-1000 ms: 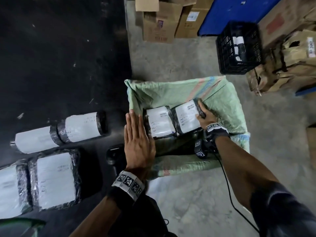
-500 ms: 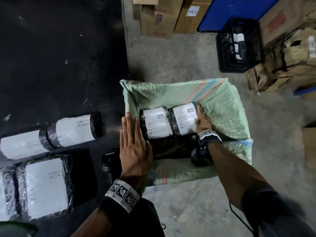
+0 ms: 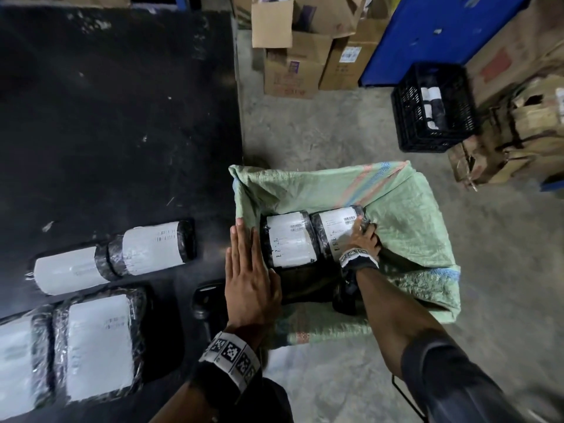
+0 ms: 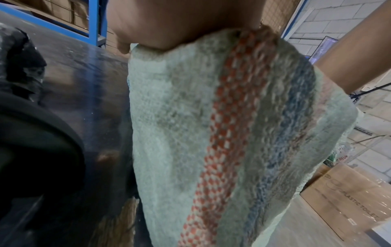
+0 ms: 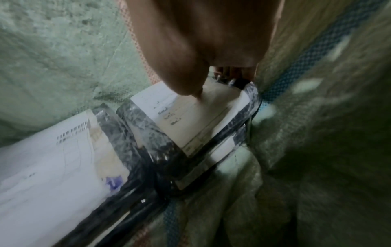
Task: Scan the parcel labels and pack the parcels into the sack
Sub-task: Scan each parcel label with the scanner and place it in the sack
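Center frame, green sack holds two labelled parcels; right hand grips right parcel, left hand flat with straight fingers on sack's left rim.

I see a black table bearing four wrapped, white-labelled parcels and a black scanner; beside it, the concrete floor carries the green sack, a black crate and cardboard boxes.

A black plastic crate stands on the concrete floor near open cardboard boxes, a blue panel and crushed cartons
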